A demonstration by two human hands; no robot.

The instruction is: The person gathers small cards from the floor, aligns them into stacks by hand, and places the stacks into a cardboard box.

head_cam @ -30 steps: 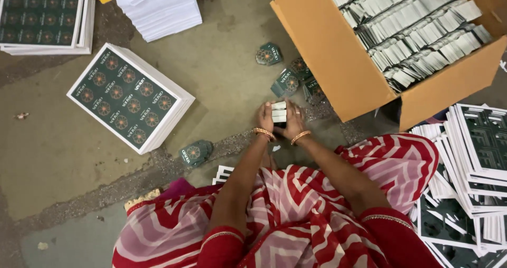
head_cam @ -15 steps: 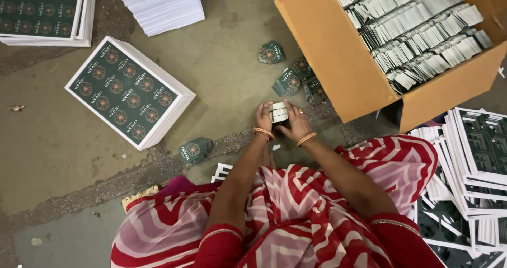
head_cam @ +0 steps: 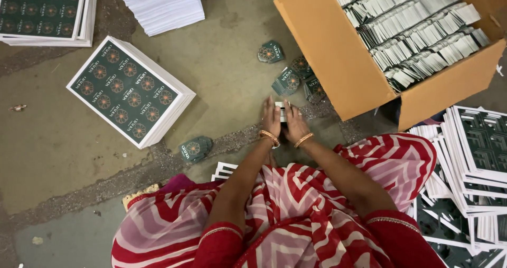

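A person in red and white striped cloth sits on a concrete floor (head_cam: 63,157), seen from above. Both arms reach forward, each wrist wearing a gold bangle.

The left hand (head_cam: 271,119) and right hand (head_cam: 296,124) meet on the floor just ahead of the knees, pressing a small card stack (head_cam: 283,111) between them. The fingers lie nearly straight and close together, flat against the stack's two sides; only its pale edges show between the hands. Whether the thumbs touch it cannot be told.

The likeliest trouble is that the stack is squeezed from two sides only, so uneven pressure could make cards buckle or slip out and fan across the gritty floor.

Just beyond the hands lie loose green bundles (head_cam: 288,81), with another (head_cam: 195,148) to the left. Farther left sits a tilted pile of green printed sheets (head_cam: 124,86). To the right stands an open cardboard box (head_cam: 338,51) packed with rows of cards on edge. More printed sheets (head_cam: 483,146) are heaped at the right.
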